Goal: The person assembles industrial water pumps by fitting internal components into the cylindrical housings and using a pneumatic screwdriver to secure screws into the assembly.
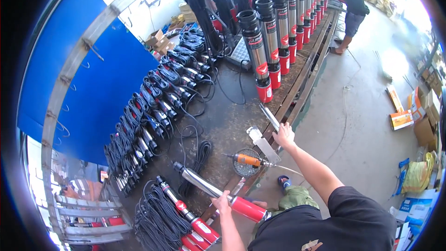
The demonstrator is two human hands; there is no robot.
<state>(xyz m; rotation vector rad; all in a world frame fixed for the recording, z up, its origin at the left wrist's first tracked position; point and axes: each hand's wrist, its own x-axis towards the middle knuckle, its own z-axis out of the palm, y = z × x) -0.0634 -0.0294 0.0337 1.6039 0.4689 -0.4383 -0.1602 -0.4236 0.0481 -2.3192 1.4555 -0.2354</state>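
Observation:
My left hand [223,201] is closed round a submersible pump [200,182] with a silver body and a red end, which lies slantwise at the bench's near edge, the red end toward me. Farther right, my right hand [284,135] has its fingers closed at the near end of a long, narrow metal strip [270,116] on the bench edge. Between my hands, an orange power screwdriver [247,160] rests across a round bowl of small metal pieces [246,174]. Beside it lies a flat silver plate [267,149]. A coiled black cable [200,160] sits beyond the pump.
Upright pumps [258,56] with red bases line the bench's right edge. Several cable-wrapped motors [151,107] form a row at left. More red-ended pumps [202,227] and a cable bundle [160,218] lie near left. Another person [351,0] stands at the far right. Cartons [401,120] lie on the floor.

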